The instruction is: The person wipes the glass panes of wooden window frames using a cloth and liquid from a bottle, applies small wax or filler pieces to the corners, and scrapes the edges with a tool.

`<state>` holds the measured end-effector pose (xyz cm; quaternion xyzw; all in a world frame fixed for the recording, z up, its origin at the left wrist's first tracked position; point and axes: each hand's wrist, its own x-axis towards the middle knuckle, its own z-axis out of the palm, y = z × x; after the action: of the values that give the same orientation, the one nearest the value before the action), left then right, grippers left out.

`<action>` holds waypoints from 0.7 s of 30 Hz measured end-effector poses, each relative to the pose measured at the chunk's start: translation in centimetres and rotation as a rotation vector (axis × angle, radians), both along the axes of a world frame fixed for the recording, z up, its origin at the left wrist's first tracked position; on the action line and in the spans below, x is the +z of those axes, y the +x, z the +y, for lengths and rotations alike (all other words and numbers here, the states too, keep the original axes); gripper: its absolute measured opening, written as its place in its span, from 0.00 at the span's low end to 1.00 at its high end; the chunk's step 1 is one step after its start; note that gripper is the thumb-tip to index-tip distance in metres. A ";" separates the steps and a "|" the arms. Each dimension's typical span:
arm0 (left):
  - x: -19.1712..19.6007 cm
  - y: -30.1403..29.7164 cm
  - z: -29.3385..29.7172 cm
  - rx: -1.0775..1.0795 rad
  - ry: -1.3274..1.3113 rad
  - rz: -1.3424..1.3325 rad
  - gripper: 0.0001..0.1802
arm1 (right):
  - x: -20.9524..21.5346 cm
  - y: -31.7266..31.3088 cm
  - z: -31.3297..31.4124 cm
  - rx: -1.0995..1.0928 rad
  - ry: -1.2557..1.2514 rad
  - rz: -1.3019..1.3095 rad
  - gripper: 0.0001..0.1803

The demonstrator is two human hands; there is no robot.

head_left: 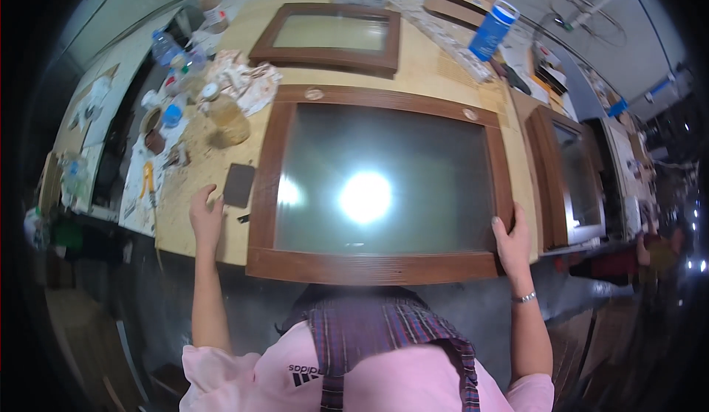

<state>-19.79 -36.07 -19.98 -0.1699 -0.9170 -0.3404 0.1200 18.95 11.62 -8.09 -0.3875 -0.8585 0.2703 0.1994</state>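
A large brown wooden frame (264, 190) with a frosted glass pane lies flat on the workbench, a bright light reflecting in the glass. My right hand (512, 244) grips the frame's near right corner, fingers over its right rail. My left hand (206, 217) rests flat on the bench top just left of the frame, fingers spread, holding nothing. A dark sanding pad (239, 184) lies beside that hand, close to the frame's left rail.
A smaller wooden frame (325, 56) lies behind the big one. Another framed pane (543, 168) stands at the right. Plastic bottles (225, 117), rags and small pots crowd the bench's left side. A blue canister (492, 29) stands at the back right.
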 end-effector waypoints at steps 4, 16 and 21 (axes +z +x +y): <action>0.9 1.2 -2.8 0.166 0.108 -0.094 0.16 | -1.1 1.6 1.0 -0.005 -0.049 -0.013 0.35; 0.4 4.6 -9.2 0.408 0.016 -0.068 0.15 | -0.6 0.6 -0.4 -0.073 0.125 -0.227 0.34; -1.1 0.8 -9.6 0.134 -0.132 -0.056 0.22 | -0.5 0.3 -0.2 -0.126 0.196 -0.272 0.32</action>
<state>-18.95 -45.63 -21.09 -0.1064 -0.9497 -0.2750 0.1055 19.22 11.40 -8.60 -0.4525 -0.8737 0.1175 0.1347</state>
